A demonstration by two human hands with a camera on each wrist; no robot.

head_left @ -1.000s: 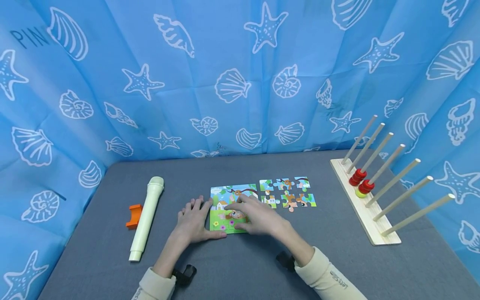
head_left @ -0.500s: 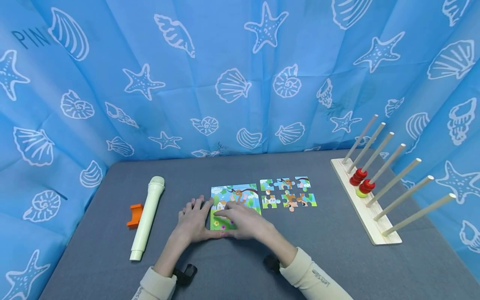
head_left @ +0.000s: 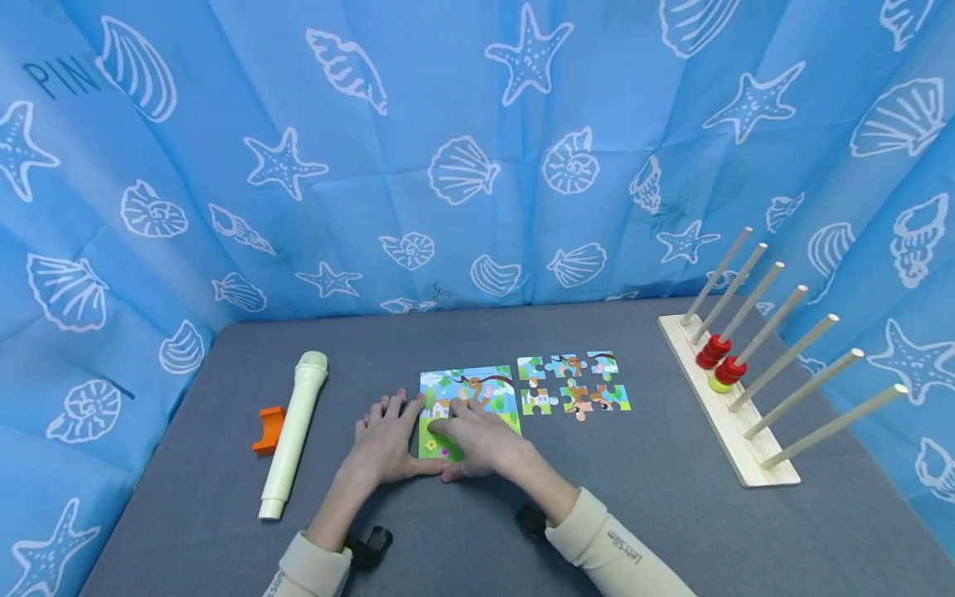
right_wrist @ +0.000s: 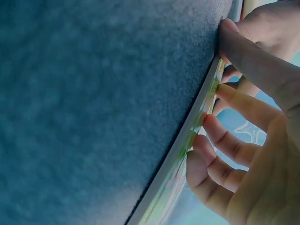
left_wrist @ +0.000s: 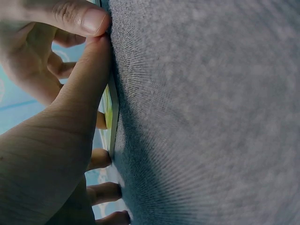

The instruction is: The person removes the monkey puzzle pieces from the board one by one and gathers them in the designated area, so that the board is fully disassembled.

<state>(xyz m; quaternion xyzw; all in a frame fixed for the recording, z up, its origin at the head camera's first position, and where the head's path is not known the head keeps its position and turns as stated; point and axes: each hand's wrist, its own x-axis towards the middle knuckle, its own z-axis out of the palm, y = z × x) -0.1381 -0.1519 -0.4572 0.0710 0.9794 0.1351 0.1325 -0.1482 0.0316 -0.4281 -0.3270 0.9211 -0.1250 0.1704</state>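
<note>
A square picture puzzle (head_left: 498, 387) with a squirrel, a house and flowers lies flat on the table. At its left side my left hand (head_left: 384, 439) has its fingers spread along the edge, and its thumb runs along the front edge. My right hand (head_left: 481, 444) reaches over the lower right part, fingers touching the picture and thumb at the front edge. Both thumb tips meet there, as the left wrist view shows beside the puzzle's rim (left_wrist: 112, 119). In the right wrist view, slightly bent fingertips rest on the puzzle (right_wrist: 176, 173). The right hand hides the picture's lower right area.
Several loose jigsaw pieces (head_left: 535, 400) lie just right of the puzzle. A pale toy microphone (head_left: 294, 435) and an orange block (head_left: 269, 429) are on the left. Far right stands a wooden peg rack (head_left: 719, 410) with red rings (head_left: 712, 352). A blue curtain hangs behind.
My right hand has moved left and slightly down across the puzzle, its thumb now meeting the left thumb at the front edge. The left hand has stayed in place.
</note>
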